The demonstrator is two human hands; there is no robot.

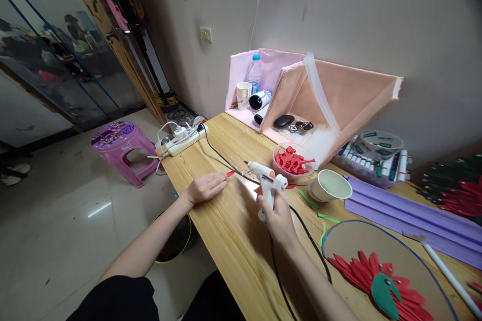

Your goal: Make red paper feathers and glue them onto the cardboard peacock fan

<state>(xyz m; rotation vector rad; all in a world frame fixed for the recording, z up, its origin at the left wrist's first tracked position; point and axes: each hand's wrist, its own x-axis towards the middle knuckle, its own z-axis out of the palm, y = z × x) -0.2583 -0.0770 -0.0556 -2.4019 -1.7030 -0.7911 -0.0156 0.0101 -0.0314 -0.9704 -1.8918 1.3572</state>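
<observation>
My left hand (206, 188) rests on the wooden table near its left edge, fingers together. A small red petal-shaped piece (231, 173) sticks out from its fingertips; the thumb is hidden. My right hand (279, 218) is wrapped around the handle of a white hot glue gun (268, 178) with an orange part, its nozzle pointing left toward the red piece. A black cord (276, 266) hangs from the gun. Just behind the gun stands a clear bowl of red cut pieces (292, 160). To the right lies a round board (376, 241) bearing red petals (348, 268) and a green bird-head shape (384, 295).
A power strip (186, 140) sits at the table's far left corner. Beyond are a paper cup (330, 185), green scraps (309, 199), purple folded sheet (399, 210), marker box (376, 168) and pink display boxes (341, 88). A pink stool (126, 148) stands on the floor.
</observation>
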